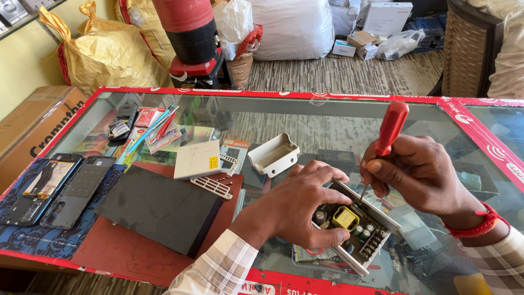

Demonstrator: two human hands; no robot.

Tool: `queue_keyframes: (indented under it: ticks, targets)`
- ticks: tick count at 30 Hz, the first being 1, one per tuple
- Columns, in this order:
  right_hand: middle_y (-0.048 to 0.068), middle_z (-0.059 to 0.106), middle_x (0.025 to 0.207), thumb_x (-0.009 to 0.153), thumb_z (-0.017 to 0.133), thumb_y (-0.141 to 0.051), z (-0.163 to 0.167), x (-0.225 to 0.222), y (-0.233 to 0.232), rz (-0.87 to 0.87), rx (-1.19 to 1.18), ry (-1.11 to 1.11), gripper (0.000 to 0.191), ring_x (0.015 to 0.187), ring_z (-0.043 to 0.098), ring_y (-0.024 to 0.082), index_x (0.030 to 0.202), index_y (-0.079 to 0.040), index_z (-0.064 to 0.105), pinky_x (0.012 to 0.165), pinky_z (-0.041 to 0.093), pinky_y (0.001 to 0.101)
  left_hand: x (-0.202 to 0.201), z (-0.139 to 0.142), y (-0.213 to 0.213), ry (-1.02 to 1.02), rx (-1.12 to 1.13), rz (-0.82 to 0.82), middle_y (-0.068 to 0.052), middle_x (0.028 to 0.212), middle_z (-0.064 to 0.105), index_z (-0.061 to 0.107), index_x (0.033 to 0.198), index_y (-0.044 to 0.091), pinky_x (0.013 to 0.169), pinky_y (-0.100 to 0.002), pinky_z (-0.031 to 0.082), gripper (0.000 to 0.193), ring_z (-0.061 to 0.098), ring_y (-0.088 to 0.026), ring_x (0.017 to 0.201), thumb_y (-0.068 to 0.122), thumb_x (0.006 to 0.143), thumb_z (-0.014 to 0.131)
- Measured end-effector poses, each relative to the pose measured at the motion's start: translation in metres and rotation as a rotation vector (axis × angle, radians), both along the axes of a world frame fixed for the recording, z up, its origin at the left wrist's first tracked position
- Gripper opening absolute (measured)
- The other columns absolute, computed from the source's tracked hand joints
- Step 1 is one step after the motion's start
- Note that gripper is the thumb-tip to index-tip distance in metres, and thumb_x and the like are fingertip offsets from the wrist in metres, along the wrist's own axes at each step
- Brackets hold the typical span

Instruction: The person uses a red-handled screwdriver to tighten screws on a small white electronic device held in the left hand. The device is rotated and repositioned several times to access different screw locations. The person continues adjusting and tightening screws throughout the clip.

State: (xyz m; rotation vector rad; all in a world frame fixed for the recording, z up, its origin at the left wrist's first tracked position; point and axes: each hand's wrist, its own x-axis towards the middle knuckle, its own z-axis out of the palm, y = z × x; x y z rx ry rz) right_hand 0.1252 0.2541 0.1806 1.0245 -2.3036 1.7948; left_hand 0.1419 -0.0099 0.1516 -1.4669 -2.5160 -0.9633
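My left hand (299, 206) grips an open power supply unit (356, 226), a metal case holding a circuit board with a yellow transformer and capacitors, on the glass counter. My right hand (419, 171) holds a red-handled screwdriver (389, 131) upright, its thin shaft angled down to the board's upper edge. A white plastic cover (274, 154) lies hollow side up just beyond my left hand. A white vented strip (212, 187) and a few tiny screws lie to its left.
A white flat box (197, 159) and a dark flat panel (158, 207) sit on a red mat (123, 251). Two opened phones (54, 188) lie far left. The red counter rim (305, 95) frames the glass. Sacks and boxes stand on the floor behind.
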Motion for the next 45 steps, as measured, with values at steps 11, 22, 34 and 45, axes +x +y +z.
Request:
queue_keyframes:
  ticks: [11,22,34,45]
  targets:
    - [0.009,0.074,0.078,0.099,0.059,-0.008,0.001,-0.003,-0.008,-0.023,0.053,-0.040,0.015,0.058,0.069,0.011,0.095,0.005,0.067,0.053,0.057,0.0254,0.001,0.000,0.000,-0.054,0.000,-0.007,-0.014,0.146,0.058,0.078,0.119,0.006,0.116,-0.050,0.033,0.063,0.043,-0.032,0.145,0.053,0.077,0.072]
    - [0.013,0.072,0.089,0.106,0.056,-0.008,0.005,0.003,-0.002,-0.080,-0.131,0.100,0.014,0.068,0.070,0.014,0.105,0.005,0.061,0.060,0.058,0.0269,-0.006,0.004,0.005,-0.020,0.143,0.080,-0.008,0.136,0.067,0.078,0.116,0.008,0.118,-0.044,0.040,0.043,0.052,-0.028,0.136,0.039,0.086,0.072]
    - [0.022,0.069,0.095,0.115,0.055,-0.010,-0.004,0.004,-0.004,-0.009,-0.513,0.103,0.017,0.071,0.071,0.025,0.115,0.007,0.058,0.067,0.060,0.0354,-0.012,0.009,0.010,-0.007,0.353,0.246,-0.003,0.090,0.078,0.077,0.098,0.010,0.079,-0.036,0.055,0.017,0.075,-0.018,0.082,0.025,0.091,0.076]
    - [0.019,0.067,0.094,0.124,0.054,-0.010,-0.007,-0.005,0.019,-0.151,-0.639,0.083,0.024,0.066,0.065,0.023,0.103,0.001,0.053,0.061,0.056,0.0320,0.006,0.052,-0.033,0.084,0.696,0.506,-0.007,0.088,0.078,0.073,0.100,0.004,0.076,-0.028,0.058,0.010,0.074,-0.015,0.081,0.012,0.095,0.072]
